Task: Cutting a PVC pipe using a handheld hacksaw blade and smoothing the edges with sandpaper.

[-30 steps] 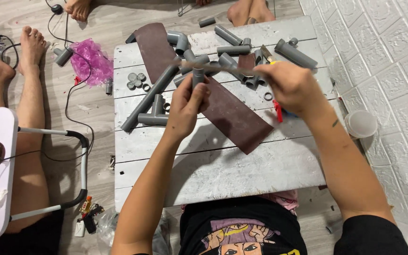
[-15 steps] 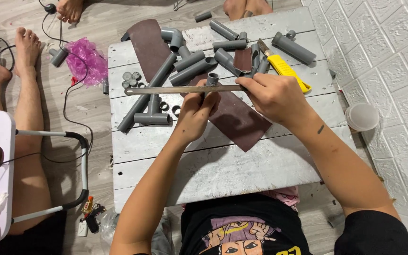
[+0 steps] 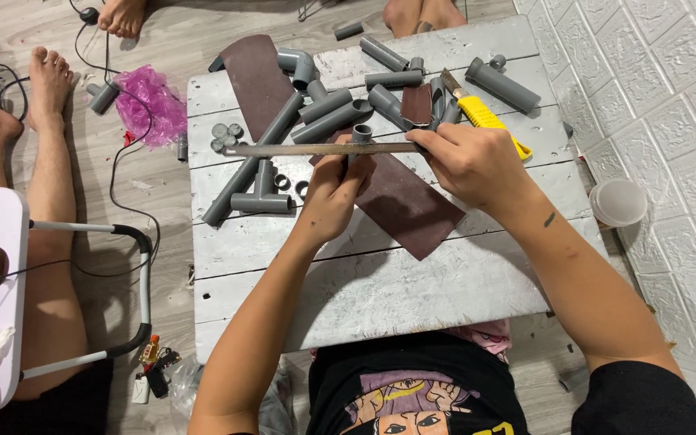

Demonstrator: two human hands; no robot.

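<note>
My left hand (image 3: 333, 196) grips a short grey pipe piece (image 3: 362, 133) upright above a low grey wooden table (image 3: 380, 282). My right hand (image 3: 470, 163) holds one end of a long thin metal blade (image 3: 316, 149), which lies level across the pipe's side and reaches left. Under both hands lies a dark brown sandpaper sheet (image 3: 412, 211). A yellow utility knife (image 3: 485, 119) rests just beyond my right hand.
Several grey pipes and fittings (image 3: 328, 109), a tee fitting (image 3: 261, 195), small rings (image 3: 227, 135) and a second sandpaper sheet (image 3: 255, 72) cover the table's far half. Another person's legs (image 3: 42, 161), cables, a pink bag (image 3: 151, 101) lie left. A white cup (image 3: 618, 201) stands right by the wall.
One second ago the blade was blurred and higher over the pipes. My hands have come slightly nearer, the blade now lies steady against the pipe, and the yellow knife is uncovered.
</note>
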